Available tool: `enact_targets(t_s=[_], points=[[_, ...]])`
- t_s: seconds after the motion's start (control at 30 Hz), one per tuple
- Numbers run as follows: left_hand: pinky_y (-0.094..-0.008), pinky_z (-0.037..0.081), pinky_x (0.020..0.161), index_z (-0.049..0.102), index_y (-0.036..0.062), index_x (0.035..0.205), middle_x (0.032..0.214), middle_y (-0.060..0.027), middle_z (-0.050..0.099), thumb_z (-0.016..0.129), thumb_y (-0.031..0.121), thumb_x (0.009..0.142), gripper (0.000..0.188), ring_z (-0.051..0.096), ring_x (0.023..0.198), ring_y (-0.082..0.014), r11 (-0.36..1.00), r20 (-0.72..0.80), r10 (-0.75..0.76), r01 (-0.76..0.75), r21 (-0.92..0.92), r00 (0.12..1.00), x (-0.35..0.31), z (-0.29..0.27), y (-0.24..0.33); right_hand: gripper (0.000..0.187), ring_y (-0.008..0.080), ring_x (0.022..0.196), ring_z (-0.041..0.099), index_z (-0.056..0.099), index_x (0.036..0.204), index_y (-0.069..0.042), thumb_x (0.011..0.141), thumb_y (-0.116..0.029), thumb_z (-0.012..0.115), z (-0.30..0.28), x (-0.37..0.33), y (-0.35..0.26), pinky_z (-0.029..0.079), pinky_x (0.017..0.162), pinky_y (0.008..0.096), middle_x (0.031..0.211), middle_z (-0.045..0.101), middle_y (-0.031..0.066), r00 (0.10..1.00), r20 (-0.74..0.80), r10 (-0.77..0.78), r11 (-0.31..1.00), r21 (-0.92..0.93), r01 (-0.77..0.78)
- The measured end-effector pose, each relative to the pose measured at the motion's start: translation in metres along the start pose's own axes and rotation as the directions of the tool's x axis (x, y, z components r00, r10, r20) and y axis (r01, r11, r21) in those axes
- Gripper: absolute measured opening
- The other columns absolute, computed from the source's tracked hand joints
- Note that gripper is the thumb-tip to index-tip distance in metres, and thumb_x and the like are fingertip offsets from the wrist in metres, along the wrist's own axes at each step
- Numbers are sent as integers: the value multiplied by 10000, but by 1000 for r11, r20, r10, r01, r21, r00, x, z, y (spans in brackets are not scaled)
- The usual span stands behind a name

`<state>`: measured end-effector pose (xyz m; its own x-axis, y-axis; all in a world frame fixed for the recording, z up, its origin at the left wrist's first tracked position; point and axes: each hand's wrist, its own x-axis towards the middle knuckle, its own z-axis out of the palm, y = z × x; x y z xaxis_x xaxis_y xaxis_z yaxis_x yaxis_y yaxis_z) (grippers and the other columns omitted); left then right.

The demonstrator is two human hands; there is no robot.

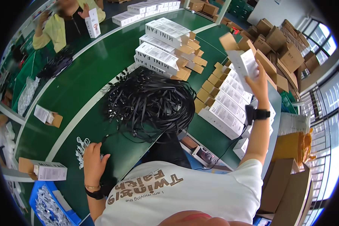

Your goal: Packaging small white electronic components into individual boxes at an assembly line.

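We hold an open white carton (245,63) in our right hand (259,83), beyond and to the right of the heap of black lanyards (158,98); its long axis tilts, the brown flap (228,41) pointing away from us. The right hand is nearer it, thumb and fingers gripping opposite sides, arm stretched forward. The white cable bundle (80,153) lies left of the heap, partly hidden by our left hand (95,158), which curls low over the tabletop (126,154); we cannot tell whether it pinches any cable.

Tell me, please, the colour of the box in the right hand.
The box is white with a brown flap; best view: head.
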<state>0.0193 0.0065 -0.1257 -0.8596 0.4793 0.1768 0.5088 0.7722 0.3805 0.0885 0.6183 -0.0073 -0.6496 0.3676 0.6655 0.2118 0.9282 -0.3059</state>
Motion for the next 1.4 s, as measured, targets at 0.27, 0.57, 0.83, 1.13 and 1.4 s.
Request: enact_targets(t_s=[0.27,0.57,0.83,1.13,1.4], points=[[-405,437,828,567,7,1096,1036,-172,540,735,51,674,457,526,969,-372,985,-141,-108,125,121,984,7,4,8,591,296,1134,545,535,1279,-74,712,-143,683,58,46,167,413,982,374,1232,573,137,947,295,130,949,-313,-33],[-392,437,702,615,47,914,817,-117,521,618,31,784,131,523,801,-310,994,-175,-30,47,96,984,12,0,3,347,323,1143,536,615,1162,-73,821,-128,643,83,53,20,419,967,413,1201,598,132,954,264,-144,912,-338,231],[-281,445,686,613,11,1035,782,-62,481,575,47,886,157,522,747,-190,958,-537,-231,95,-269,811,2,-38,-7,204,326,863,613,645,1030,-19,832,-37,601,96,-13,-262,494,761,368,951,652,142,532,318,-785,603,590,537],[-232,463,735,599,52,1028,883,-3,568,499,162,983,155,540,816,-77,281,-336,-554,-209,-937,762,-34,-39,-34,171,319,778,622,637,995,-28,840,-89,599,205,-117,-365,497,672,377,884,648,143,-1,229,-973,217,920,326],[-263,478,786,576,70,1002,1071,-89,625,477,209,992,171,586,886,-124,227,-364,-748,-302,-926,555,-74,-35,-66,171,68,561,478,614,1018,-16,956,-124,497,153,-34,-369,405,545,214,633,494,-15,230,645,-729,585,761,-280]])
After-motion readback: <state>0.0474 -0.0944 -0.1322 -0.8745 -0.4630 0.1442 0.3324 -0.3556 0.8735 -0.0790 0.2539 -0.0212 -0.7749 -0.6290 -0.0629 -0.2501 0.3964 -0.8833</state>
